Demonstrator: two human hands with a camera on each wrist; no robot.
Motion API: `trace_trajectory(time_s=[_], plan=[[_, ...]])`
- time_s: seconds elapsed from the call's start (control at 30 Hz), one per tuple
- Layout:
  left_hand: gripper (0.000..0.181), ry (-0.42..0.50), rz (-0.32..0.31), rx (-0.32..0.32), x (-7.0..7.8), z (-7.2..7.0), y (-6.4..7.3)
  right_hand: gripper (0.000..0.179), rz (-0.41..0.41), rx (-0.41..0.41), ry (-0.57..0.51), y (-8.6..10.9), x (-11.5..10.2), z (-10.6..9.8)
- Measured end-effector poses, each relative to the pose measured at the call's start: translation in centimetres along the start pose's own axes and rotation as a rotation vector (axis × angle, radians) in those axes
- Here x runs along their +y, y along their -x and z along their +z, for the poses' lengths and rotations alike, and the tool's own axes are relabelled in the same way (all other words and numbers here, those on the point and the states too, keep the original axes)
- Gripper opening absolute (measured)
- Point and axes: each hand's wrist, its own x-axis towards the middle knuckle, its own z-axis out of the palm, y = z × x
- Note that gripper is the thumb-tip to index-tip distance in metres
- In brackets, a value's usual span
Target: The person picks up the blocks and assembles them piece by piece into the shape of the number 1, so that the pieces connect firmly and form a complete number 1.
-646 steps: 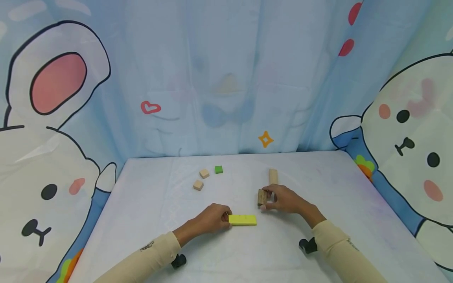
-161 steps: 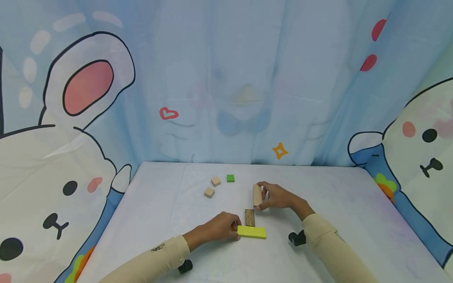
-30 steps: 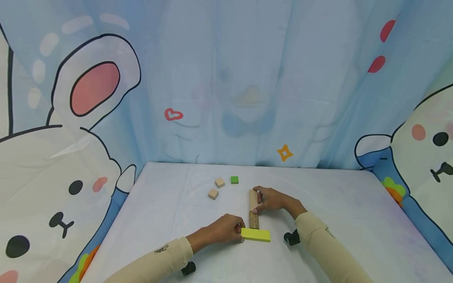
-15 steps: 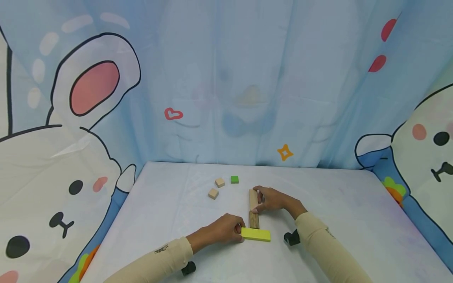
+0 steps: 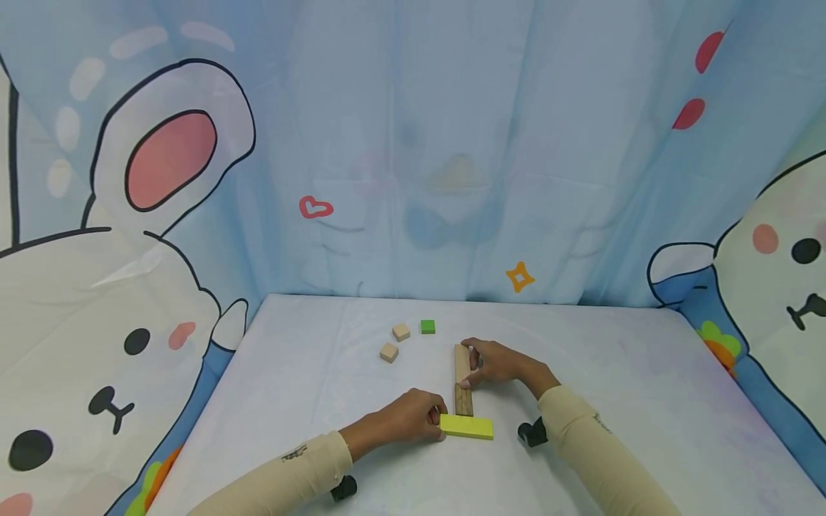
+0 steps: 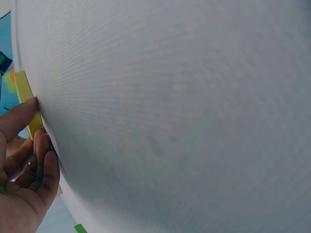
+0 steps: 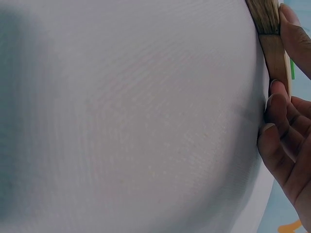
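Observation:
A yellow block (image 5: 467, 427) lies crosswise on the white table, and my left hand (image 5: 408, 418) pinches its left end between thumb and fingers. Behind its middle a shorter dark wooden block (image 5: 463, 400) runs away from me. In line with that one lies a longer pale wooden block (image 5: 462, 364), end to end with it. My right hand (image 5: 500, 364) grips the pale block from the right, fingers at the far end, thumb by the joint. The right wrist view shows the dark block (image 7: 264, 15) meeting the pale block (image 7: 274, 58) beside the thumb.
Two small pale wooden cubes (image 5: 389, 352) and a green block (image 5: 428, 327) lie farther back, left of the pale block. A curtain (image 5: 387, 143) printed with cartoon figures hangs behind the table (image 5: 613, 401). Black wrist cameras (image 5: 532, 433) sit under both sleeves.
Earlier, my right hand placed the dark block behind the yellow one, then took the pale block and brought it against the dark block's far end. Over the last second both hands stay still.

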Motion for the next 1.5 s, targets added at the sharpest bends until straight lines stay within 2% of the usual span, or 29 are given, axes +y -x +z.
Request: trace_trajectory(time_s=[0.37, 0.77, 1.17, 1.5], plan=[[0.027, -0.014, 0.007, 0.008, -0.25, 0.06, -0.15, 0.096, 0.014, 0.008, -0.008, -0.02, -0.18, -0.09], [0.028, -0.019, 0.0, 0.006, -0.1, -0.09, -0.02, 0.095, -0.013, 0.008, -0.024, 0.08, -0.25, 0.01], [0.028, -0.025, 0.005, 0.005, -0.18, -0.03, -0.06, 0.107, -0.015, -0.001, -0.012, 0.43, -0.51, -0.17], [0.028, -0.017, -0.004, 0.011, -0.27, 0.1, -0.01, 0.106, -0.015, 0.006, 0.001, 0.22, 0.14, -0.38]])
